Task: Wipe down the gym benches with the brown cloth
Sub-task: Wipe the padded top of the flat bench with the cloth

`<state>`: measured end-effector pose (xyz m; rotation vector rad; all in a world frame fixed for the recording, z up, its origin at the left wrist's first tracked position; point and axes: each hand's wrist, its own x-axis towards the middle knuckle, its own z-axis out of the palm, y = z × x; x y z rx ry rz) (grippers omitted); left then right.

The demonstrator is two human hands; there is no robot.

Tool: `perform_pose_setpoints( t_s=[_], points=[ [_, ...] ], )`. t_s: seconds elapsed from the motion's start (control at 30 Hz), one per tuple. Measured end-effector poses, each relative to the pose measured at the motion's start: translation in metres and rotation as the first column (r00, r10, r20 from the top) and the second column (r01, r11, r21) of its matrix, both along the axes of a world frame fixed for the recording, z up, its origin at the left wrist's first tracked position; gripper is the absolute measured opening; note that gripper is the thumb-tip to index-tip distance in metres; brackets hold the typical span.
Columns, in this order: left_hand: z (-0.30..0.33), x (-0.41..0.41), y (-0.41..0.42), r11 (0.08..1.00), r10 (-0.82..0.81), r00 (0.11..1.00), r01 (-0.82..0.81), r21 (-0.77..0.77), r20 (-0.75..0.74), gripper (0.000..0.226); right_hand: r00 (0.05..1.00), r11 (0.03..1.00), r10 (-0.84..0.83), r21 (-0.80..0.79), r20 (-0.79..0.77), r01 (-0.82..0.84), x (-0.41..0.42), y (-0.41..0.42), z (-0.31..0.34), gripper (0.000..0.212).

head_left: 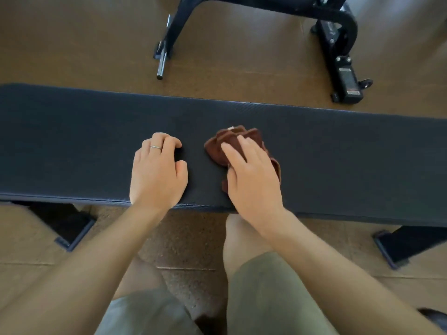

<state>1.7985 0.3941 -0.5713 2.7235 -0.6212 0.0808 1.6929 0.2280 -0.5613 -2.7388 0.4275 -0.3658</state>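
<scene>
A dark padded bench (338, 151) spans the view. On it lie a bunched brown cloth (225, 146) and 2 hands, left hand (157, 172) and right hand (251, 180).

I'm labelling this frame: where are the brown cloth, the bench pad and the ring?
brown cloth (217, 147): head view, bunched left part.
bench pad (72, 141): head view, bare top surface.
ring (155, 147): head view, band on a left-hand finger.

A single head-worn view was given, aimed forward and steeply down from close above. The bench (314, 141) was seen crossing the frame from side to side, just beyond the knees. The floor (72, 56) and another bench's frame (338, 32) were caught at the top edge.
</scene>
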Motion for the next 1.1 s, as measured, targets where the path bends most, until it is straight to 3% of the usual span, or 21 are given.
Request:
perform_pose_setpoints(
  t_s=[0.13, 0.4, 0.53, 0.73, 0.87, 1.1],
  points=[
    [0.001, 0.000, -0.002, 1.000, 0.014, 1.000, -0.014, 0.000, -0.016, 0.028, 0.995, 0.995, 0.098, 0.004, 0.001, -0.098, -0.002, -0.005, -0.004, 0.039],
    [-0.001, 0.002, -0.004, 1.000, 0.017, 1.000, -0.017, -0.020, 0.018, 0.030, 0.996, 0.997, 0.073, 0.006, -0.042, -0.072, 0.148, -0.033, 0.006, 0.037],
    [-0.003, 0.001, -0.002, 0.999, 0.028, 0.999, -0.027, -0.037, 0.022, 0.027, 0.996, 0.995, 0.086, 0.046, 0.008, -0.087, 0.134, -0.064, -0.001, 0.040],
    [-0.001, 0.001, -0.006, 0.997, 0.056, 0.998, -0.054, -0.050, 0.034, 0.032, 0.971, 0.970, -0.239, 0.036, -0.016, 0.240, 0.054, -0.193, 0.002, 0.041],
    [-0.003, 0.002, -0.007, 0.997, 0.063, 0.997, -0.061, -0.056, 0.034, 0.032, 0.948, 0.948, -0.319, -0.021, -0.021, 0.319, 0.055, -0.181, 0.001, 0.035],
    [-0.005, 0.004, -0.005, 0.997, 0.057, 0.997, -0.054, -0.058, 0.044, 0.032, 0.997, 0.998, 0.040, -0.054, -0.068, -0.044, 0.152, -0.038, -0.001, 0.030]
  ],
)
